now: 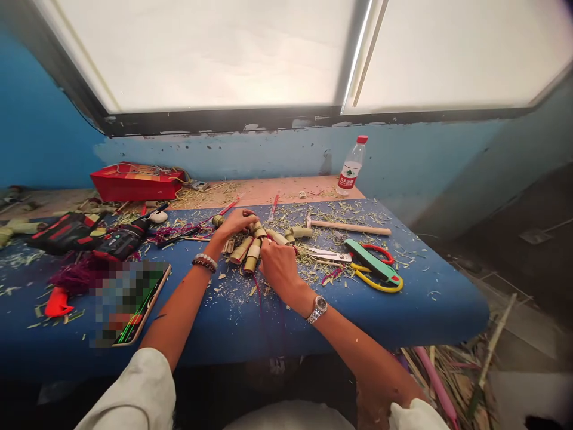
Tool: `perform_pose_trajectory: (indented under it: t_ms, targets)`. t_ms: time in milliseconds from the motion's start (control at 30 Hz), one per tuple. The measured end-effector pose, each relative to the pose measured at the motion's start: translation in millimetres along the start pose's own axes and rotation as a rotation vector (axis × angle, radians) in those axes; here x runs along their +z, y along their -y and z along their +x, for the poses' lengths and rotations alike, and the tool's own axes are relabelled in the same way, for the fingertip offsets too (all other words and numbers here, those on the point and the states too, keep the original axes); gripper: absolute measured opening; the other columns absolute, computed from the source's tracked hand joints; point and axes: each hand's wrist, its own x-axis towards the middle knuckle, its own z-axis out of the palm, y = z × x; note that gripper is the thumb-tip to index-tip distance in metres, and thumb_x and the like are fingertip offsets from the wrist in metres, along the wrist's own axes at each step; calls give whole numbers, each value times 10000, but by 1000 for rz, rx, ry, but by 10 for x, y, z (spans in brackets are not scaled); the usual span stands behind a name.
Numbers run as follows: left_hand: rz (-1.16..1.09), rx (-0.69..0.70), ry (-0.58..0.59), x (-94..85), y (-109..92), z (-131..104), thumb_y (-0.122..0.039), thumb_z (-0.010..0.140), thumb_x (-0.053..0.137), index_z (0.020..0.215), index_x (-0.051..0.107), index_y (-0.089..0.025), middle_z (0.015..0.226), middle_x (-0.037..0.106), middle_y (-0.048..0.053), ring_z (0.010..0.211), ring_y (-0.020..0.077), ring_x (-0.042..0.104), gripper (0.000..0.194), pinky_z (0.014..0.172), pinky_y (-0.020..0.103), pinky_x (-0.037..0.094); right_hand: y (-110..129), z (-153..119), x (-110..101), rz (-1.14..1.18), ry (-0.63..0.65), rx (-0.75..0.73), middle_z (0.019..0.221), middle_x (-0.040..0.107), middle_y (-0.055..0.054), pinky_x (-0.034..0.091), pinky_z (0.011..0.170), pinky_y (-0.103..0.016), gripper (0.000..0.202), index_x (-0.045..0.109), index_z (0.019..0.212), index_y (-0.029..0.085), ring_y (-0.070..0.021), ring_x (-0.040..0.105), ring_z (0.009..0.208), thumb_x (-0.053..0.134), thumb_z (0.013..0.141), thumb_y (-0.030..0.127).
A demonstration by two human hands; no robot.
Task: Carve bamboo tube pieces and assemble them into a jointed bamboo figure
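Observation:
Several short pale-green stalk pieces (253, 255) lie bunched on the blue table cover, with dark red cord among them. My left hand (237, 223), beaded bracelets at its wrist, has its fingers closed on one of the upper pieces. At the right side of the bunch is my right hand (280, 266), wearing a watch, its fingers bent in against the pieces; what they pinch is hidden. Thin red cord (260, 298) hangs down toward the table's front edge. Right of the hands lie open scissors (331, 255) and a green-handled cutter (371, 261).
A hammer (351, 227) lies behind the scissors, and a water bottle (350, 167) stands at the back right. On the left are a phone (143, 307), a power drill (123, 240) and a red box (136, 184). Plant shavings litter the blue table (385, 322).

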Motion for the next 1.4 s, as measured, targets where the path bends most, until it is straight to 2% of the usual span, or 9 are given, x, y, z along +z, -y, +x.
perform_pose_trajectory:
  t_ms: [100, 233, 433, 567, 800, 1100, 1200, 1267, 1400]
  targets:
    - [-127, -16, -27, -8, -1, -1, -449, 604, 779, 950, 677, -147, 908, 705, 82, 729, 194, 630, 470, 601, 289, 474, -25, 8, -12, 9, 7, 21, 899, 746, -166, 511, 708, -289, 202, 657, 1059, 112, -234, 729, 859, 490, 950, 143]
    - [-332, -6, -80, 17, -46, -59, -376, 631, 795, 1083, 616, -173, 1058, 690, 80, 860, 181, 642, 526, 659, 253, 491, -87, -12, -40, 22, -8, 44, 867, 751, -151, 500, 677, -314, 268, 669, 1009, 136, -248, 731, 808, 414, 1003, 215]
    - [-611, -29, -53, 142, -127, -188, -338, 753, 743, 904, 636, -149, 878, 694, 60, 766, 146, 648, 264, 660, 219, 515, -147, -31, -16, 55, -45, 65, 908, 757, -106, 465, 653, -313, 203, 641, 991, 187, -243, 721, 792, 468, 996, 292]
    - [-742, -60, -69, 236, -154, -235, -374, 835, 695, 909, 613, -151, 801, 687, 49, 659, 149, 646, 249, 594, 247, 534, -156, -1, 41, 81, -73, 108, 940, 750, -101, 433, 626, -315, 176, 620, 990, 183, -242, 713, 782, 470, 989, 277]
    - [-846, -111, -90, 283, -185, -273, -366, 902, 662, 940, 599, -143, 713, 679, 22, 564, 137, 644, 234, 518, 236, 524, -122, 53, 104, 139, -108, 126, 886, 750, -101, 377, 607, -312, 186, 632, 909, 183, -225, 693, 726, 480, 975, 268]
    - [-874, -153, -105, 261, -89, -241, -368, 911, 655, 913, 603, -153, 701, 662, 9, 518, 111, 603, 221, 488, 213, 508, -105, 92, 133, 216, -110, 138, 838, 746, -125, 337, 583, -321, 210, 665, 929, 161, -257, 686, 715, 504, 971, 290]
    - [-884, -164, -92, 271, -70, -252, -406, 920, 626, 938, 610, -152, 749, 689, 36, 552, 131, 624, 255, 514, 242, 535, -153, 76, 33, 269, -93, 78, 808, 745, -104, 326, 571, -306, 245, 691, 869, 180, -233, 670, 688, 510, 975, 306]
    - [-893, -163, -75, 275, -58, -260, -411, 928, 606, 955, 610, -158, 836, 722, 64, 596, 146, 647, 254, 555, 269, 561, -243, 105, -126, 315, -81, 15, 754, 732, -68, 318, 555, -290, 270, 692, 825, 194, -197, 639, 637, 506, 978, 318]
    - [-885, -145, -31, 284, -27, -252, -395, 922, 624, 971, 624, -148, 967, 752, 112, 670, 164, 673, 252, 619, 285, 575, -436, 445, -517, 364, -118, -75, 753, 710, -56, 315, 566, -274, 295, 685, 893, 181, -167, 592, 634, 447, 997, 323]
